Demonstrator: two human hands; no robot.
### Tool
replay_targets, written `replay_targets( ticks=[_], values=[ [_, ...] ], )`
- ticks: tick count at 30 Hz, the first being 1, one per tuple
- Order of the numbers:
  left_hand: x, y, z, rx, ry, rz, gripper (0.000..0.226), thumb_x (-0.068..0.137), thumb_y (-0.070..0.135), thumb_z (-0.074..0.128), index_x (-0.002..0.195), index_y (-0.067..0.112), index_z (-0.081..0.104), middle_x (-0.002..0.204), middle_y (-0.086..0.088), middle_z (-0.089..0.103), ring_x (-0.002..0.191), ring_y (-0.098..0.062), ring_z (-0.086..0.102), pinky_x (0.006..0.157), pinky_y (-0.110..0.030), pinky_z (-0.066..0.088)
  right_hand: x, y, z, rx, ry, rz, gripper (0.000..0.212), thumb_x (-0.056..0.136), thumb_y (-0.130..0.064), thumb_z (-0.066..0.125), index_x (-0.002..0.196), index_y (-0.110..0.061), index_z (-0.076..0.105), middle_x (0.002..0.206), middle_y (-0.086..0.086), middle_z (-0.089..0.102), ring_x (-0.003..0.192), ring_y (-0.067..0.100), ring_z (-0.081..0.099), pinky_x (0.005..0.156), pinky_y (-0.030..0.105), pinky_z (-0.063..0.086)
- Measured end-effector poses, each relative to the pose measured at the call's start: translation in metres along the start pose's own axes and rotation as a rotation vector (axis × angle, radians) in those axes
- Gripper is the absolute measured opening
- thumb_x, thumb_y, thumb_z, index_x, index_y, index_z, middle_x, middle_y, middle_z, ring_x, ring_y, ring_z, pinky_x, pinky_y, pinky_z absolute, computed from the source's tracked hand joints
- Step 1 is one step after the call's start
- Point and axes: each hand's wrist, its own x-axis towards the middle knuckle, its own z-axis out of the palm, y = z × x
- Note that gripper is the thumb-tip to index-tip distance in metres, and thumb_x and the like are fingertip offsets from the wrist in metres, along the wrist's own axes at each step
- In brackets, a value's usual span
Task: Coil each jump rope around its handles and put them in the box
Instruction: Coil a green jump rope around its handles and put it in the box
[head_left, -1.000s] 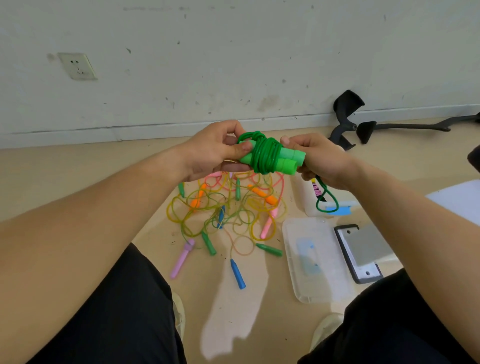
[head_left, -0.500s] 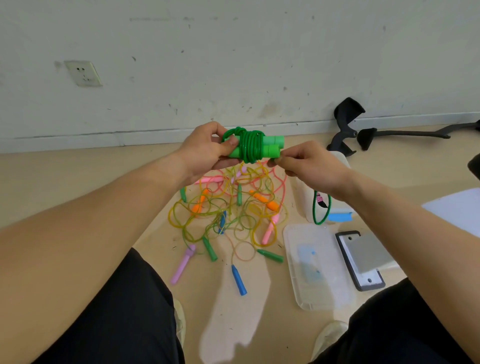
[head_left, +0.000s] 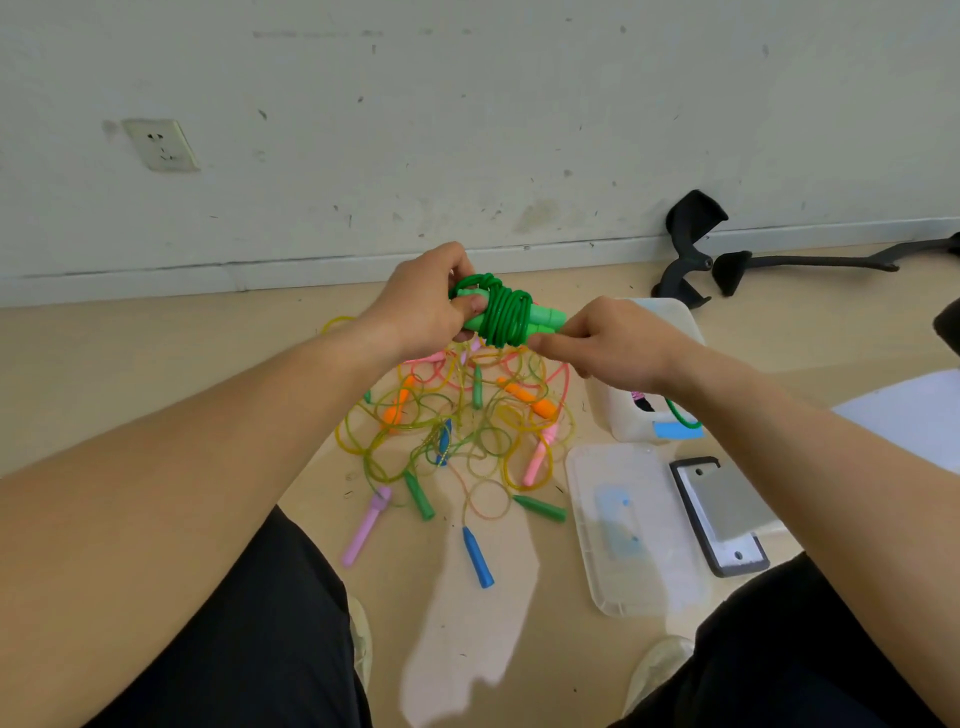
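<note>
A green jump rope (head_left: 506, 315) is wound in many turns around its two green handles, held in the air above the floor. My left hand (head_left: 423, 306) grips the handles' left end. My right hand (head_left: 610, 343) pinches the rope at the bundle's lower right, and a loose green loop (head_left: 680, 415) hangs below my right wrist. A tangled pile of jump ropes (head_left: 457, 431) with orange, pink, green, blue and lilac handles lies on the floor below. The clear plastic box (head_left: 670, 317) stands right of the pile, mostly behind my right hand.
The box's clear lid (head_left: 634, 530) lies flat on the floor at the right, with a black-framed grey plate (head_left: 722, 514) beside it. Black chair parts (head_left: 691, 244) rest against the wall at the back right. My legs frame the floor on both sides.
My right hand left the handles' right end and now pinches the rope under the bundle. The hanging loop has shortened. The bundle shifted slightly left and back.
</note>
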Motion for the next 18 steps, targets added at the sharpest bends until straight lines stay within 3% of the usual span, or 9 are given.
replay_targets(
  ticks=[4, 6, 8, 10, 13, 15, 18],
  values=[
    [-0.004, -0.002, 0.001, -0.091, -0.050, -0.068, 0.015, 0.096, 0.013, 0.062, 0.108, 0.016, 0.054, 0.101, -0.015, 0.067, 0.069, -0.033, 0.073, 0.070, -0.043, 0.063, -0.001, -0.002, 0.002, -0.129, 0.008, -0.050, 0.057, 0.098, -0.052, 0.052, 0.057, -0.012, 0.044, 0.055, 0.005, 0.043, 0.052, 0.020, 0.040, 0.051, 0.033, 0.029],
    [-0.006, -0.001, 0.003, -0.122, -0.068, -0.116, 0.026, 0.094, 0.013, 0.060, 0.117, 0.023, 0.057, 0.110, -0.014, 0.063, 0.076, -0.035, 0.072, 0.073, -0.046, 0.062, 0.000, -0.003, 0.006, -0.143, -0.013, -0.060, 0.057, 0.098, -0.050, 0.052, 0.057, -0.013, 0.041, 0.055, 0.004, 0.043, 0.055, 0.022, 0.042, 0.054, 0.035, 0.032],
    [-0.008, 0.003, 0.007, -0.093, -0.092, -0.109, 0.028, 0.087, 0.020, 0.061, 0.113, 0.028, 0.063, 0.109, -0.008, 0.063, 0.076, -0.033, 0.070, 0.070, -0.043, 0.062, 0.001, -0.005, 0.010, -0.152, -0.029, -0.059, 0.057, 0.098, -0.051, 0.052, 0.057, -0.014, 0.042, 0.056, 0.004, 0.043, 0.057, 0.023, 0.043, 0.056, 0.035, 0.033],
    [-0.011, 0.005, 0.009, 0.086, -0.133, -0.022, 0.029, 0.078, 0.036, 0.071, 0.106, 0.030, 0.064, 0.100, -0.002, 0.064, 0.076, -0.027, 0.066, 0.063, -0.037, 0.056, 0.001, -0.007, 0.011, -0.156, -0.030, -0.055, 0.057, 0.097, -0.052, 0.052, 0.057, -0.013, 0.044, 0.057, 0.004, 0.045, 0.056, 0.023, 0.043, 0.055, 0.036, 0.034],
    [-0.012, 0.001, 0.011, 0.386, -0.221, 0.033, 0.067, 0.058, 0.060, 0.083, 0.111, 0.030, 0.055, 0.112, 0.002, 0.045, 0.090, -0.017, 0.057, 0.075, -0.027, 0.046, 0.002, -0.006, 0.012, -0.102, -0.071, -0.065, 0.052, 0.097, -0.052, 0.053, 0.069, -0.010, 0.063, 0.067, 0.012, 0.062, 0.065, 0.028, 0.055, 0.062, 0.039, 0.045],
    [-0.014, 0.000, 0.011, 0.591, -0.245, 0.069, 0.078, 0.055, 0.066, 0.082, 0.117, 0.028, 0.051, 0.116, 0.003, 0.039, 0.094, -0.017, 0.054, 0.084, -0.033, 0.048, 0.002, -0.006, 0.014, -0.034, -0.096, -0.073, 0.045, 0.097, -0.050, 0.055, 0.079, -0.012, 0.072, 0.073, 0.015, 0.067, 0.068, 0.027, 0.058, 0.067, 0.039, 0.048],
    [-0.012, 0.001, 0.013, 0.721, -0.216, 0.178, 0.071, 0.063, 0.068, 0.075, 0.119, 0.032, 0.050, 0.112, 0.005, 0.050, 0.097, -0.020, 0.055, 0.081, -0.039, 0.049, 0.002, -0.008, 0.012, -0.003, -0.094, -0.092, 0.043, 0.098, -0.045, 0.056, 0.083, -0.009, 0.074, 0.062, 0.009, 0.054, 0.058, 0.021, 0.047, 0.059, 0.034, 0.039]
  ],
)
